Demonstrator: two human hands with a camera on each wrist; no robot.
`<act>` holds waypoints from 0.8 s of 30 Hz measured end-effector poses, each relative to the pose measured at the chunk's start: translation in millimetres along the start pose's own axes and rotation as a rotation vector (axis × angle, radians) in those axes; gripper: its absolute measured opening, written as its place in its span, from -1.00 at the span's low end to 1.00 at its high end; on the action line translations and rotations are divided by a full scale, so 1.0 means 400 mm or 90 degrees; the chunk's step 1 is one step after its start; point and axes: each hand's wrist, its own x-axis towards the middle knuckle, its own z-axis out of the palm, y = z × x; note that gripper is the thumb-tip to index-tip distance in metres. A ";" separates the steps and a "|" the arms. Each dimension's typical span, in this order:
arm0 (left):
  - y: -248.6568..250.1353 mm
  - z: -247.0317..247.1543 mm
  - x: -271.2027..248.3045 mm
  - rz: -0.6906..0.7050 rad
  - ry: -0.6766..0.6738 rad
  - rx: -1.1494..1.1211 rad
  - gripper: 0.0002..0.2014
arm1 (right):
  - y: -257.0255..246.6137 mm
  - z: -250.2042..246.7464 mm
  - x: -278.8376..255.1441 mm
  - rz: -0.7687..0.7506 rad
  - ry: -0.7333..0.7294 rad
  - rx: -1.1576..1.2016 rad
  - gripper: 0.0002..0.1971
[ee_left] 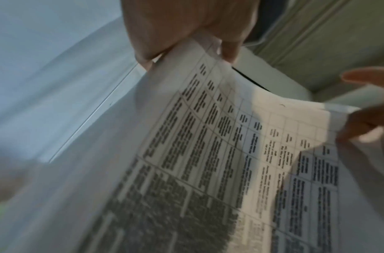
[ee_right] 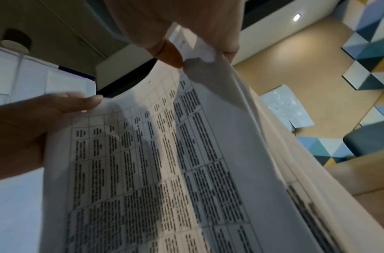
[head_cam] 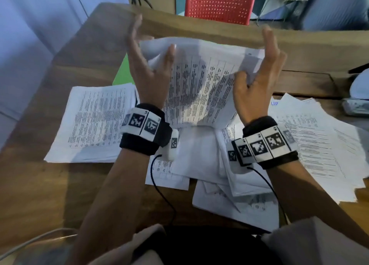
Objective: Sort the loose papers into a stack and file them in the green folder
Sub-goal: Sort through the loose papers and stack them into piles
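At frame centre, left hand (head_cam: 151,72) and right hand (head_cam: 257,78) each pinch a side edge of the raised sheaf of printed papers (head_cam: 199,88), its lower edge on the worktop (head_cam: 50,184), likely for squaring. Green folder (head_cam: 122,70) lies behind, partly covered.

Your held sheets (head_cam: 199,84) are thin matt printed paper, bending softly. Table (head_cam: 50,184): brown wood-grain, low sheen. Chair back (head_cam: 219,2): red perforated plastic. Wristbands (head_cam: 139,146): black cloth.
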 end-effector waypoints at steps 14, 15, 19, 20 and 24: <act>-0.107 -0.039 -0.019 -0.359 -0.196 -0.142 -0.16 | 0.113 0.024 -0.021 0.274 -0.112 0.192 -0.39; -0.107 -0.036 -0.029 -0.372 -0.208 -0.125 -0.23 | 0.120 0.031 -0.030 0.318 -0.131 0.194 -0.46; -0.082 -0.028 -0.001 -0.314 -0.151 -0.123 -0.58 | 0.103 0.028 -0.013 0.351 -0.095 0.253 -0.56; -0.072 -0.029 0.016 -0.290 -0.143 -0.145 -0.63 | 0.093 0.021 0.001 0.336 -0.072 0.291 -0.53; -0.059 -0.044 0.065 -0.233 -0.184 -0.202 -0.43 | 0.067 -0.016 0.037 0.299 -0.023 0.357 -0.50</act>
